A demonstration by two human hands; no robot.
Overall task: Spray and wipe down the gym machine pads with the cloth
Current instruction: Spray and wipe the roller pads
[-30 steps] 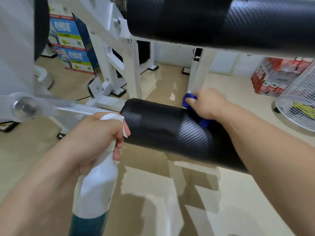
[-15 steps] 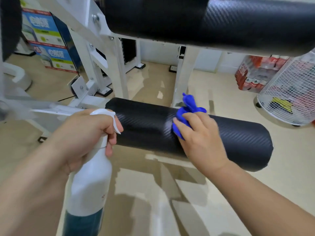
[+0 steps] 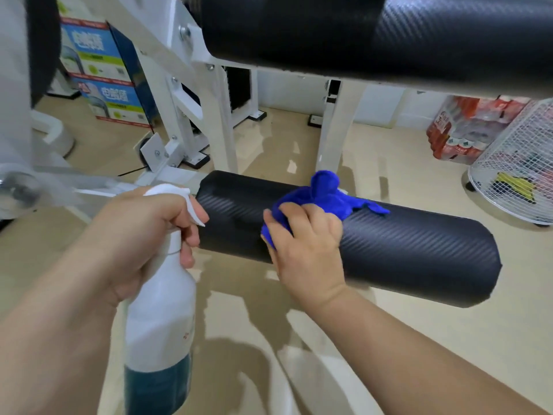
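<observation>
R hand (image 3: 305,247) curls over the cloth (image 3: 324,196), pressing it on the roller pad (image 3: 404,250); L hand (image 3: 140,235) grips the spray bottle (image 3: 161,310). I'd flatten cloth, sweep firmly rightwards of hand, incl. underside.

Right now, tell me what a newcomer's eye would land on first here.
The bright blue cloth, bunched under the right hand on the black roller pad at centre. Next, the white spray bottle gripped by the left hand at lower left, its nozzle near the pad's left end. A larger black pad spans the top.
</observation>
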